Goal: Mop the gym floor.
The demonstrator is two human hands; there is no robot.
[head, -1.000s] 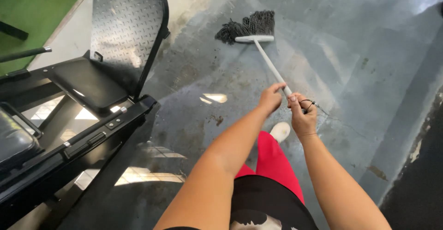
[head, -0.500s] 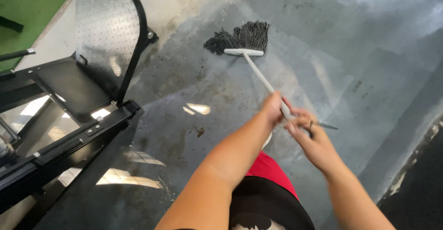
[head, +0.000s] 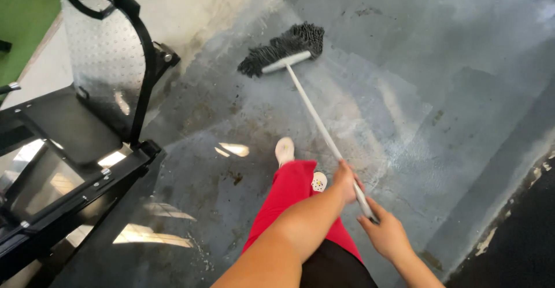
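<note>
Grey string mop (head: 283, 49), white handle (head: 315, 120)

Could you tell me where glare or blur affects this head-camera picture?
Head view: bright window reflections glare on the wet floor and on the black machine frame; the mop head looks sharp, the left hand and right hand slightly soft; straight edges bow near the borders.

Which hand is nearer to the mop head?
Left. The left hand grips the handle higher up, closer to the mop head; the right hand holds its near end.
</note>
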